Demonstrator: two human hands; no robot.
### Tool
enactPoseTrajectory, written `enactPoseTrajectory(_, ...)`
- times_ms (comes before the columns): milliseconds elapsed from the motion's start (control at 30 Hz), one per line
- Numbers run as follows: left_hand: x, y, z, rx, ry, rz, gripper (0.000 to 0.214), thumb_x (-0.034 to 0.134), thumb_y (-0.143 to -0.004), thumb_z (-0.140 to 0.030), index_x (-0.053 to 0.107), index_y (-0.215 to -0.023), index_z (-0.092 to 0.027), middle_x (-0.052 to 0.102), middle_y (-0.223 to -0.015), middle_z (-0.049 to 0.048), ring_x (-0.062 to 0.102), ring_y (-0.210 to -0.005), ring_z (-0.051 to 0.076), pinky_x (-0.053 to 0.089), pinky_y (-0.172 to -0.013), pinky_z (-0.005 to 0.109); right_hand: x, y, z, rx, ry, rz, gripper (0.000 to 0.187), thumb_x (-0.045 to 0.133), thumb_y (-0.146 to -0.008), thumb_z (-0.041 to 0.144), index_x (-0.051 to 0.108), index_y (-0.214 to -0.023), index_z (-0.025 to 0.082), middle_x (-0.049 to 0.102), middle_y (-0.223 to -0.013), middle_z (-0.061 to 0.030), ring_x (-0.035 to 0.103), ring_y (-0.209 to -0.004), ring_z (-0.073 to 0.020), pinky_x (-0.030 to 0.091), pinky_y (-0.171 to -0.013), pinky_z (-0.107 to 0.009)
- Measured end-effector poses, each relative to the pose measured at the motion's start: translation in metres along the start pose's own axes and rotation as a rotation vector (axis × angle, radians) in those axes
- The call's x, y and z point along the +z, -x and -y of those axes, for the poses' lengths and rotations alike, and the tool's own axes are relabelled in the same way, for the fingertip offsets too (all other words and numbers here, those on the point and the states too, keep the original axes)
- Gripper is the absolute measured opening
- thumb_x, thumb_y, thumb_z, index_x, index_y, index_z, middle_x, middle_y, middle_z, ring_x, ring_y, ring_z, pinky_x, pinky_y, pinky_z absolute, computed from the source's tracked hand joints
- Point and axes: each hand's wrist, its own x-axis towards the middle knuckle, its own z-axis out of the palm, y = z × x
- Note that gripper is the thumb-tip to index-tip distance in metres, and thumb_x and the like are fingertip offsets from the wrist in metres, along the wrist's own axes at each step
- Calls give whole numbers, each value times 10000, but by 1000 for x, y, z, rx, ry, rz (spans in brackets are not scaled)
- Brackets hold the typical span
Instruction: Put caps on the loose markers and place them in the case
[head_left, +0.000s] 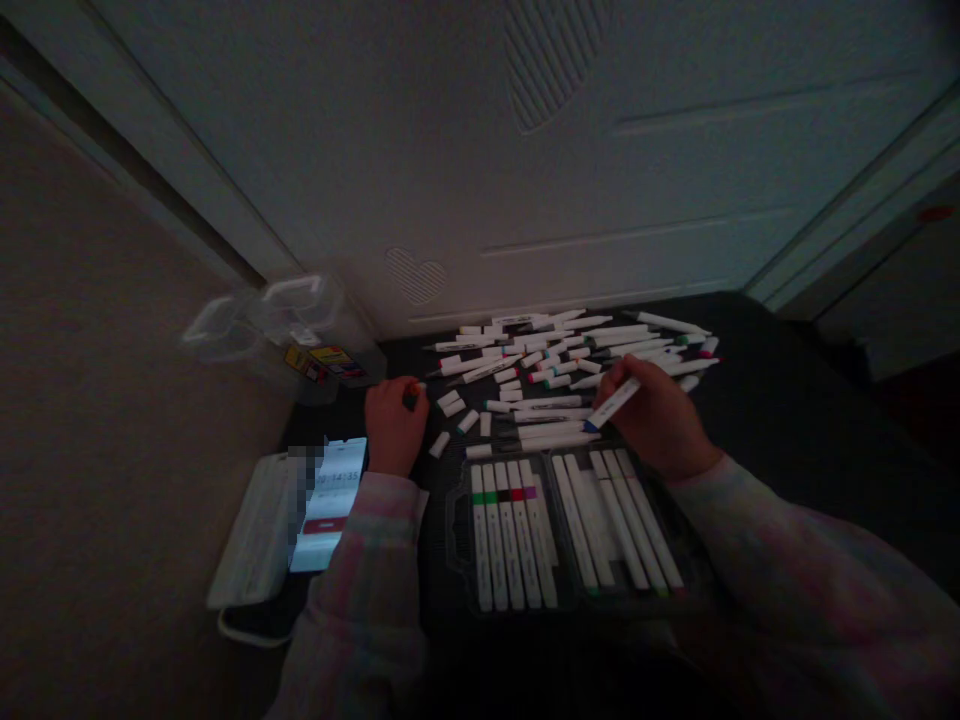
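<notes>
My right hand (652, 415) is closed on a white marker (616, 403) with a blue end, held tilted above the near side of the marker pile. My left hand (396, 425) rests on the dark table with its fingers curled round a small marker cap (417, 388) that shows orange; most of it is hidden. Between the hands lie several loose white caps (451, 403) and uncapped markers (551, 404). Close to me, an opened see-through marker case (454, 530) holds rows of white markers (510, 550) in both halves, some with coloured bands.
Two see-through plastic boxes (315, 315) stand at the back left. A lit phone (330, 510) leans by a pale case (251, 530) near my left forearm. More markers (540, 340) spread toward the white panelled door (600, 180) behind the table (780, 430).
</notes>
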Motion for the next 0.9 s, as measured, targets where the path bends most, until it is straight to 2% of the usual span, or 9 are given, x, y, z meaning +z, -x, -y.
enactPoseTrajectory(433,3,1,1,108,35,-98,147,517,-722,-169,609,-834,-143,626,-810,86,548,-831,226,407,-794,363,-1,-1,0,5,5,-8,226,560,-745,329,531,-574,184,505,-518,31,475,-486,-92,444,-488,-209)
enactPoseTrajectory(900,4,2,2,147,32,-113,132,517,-731,-190,604,-828,-167,638,-800,67,557,-818,222,402,-793,372,-3,-1,0,-14,41,22,236,570,-742,360,516,-588,189,500,-527,33,493,-504,-93,453,-509,-212)
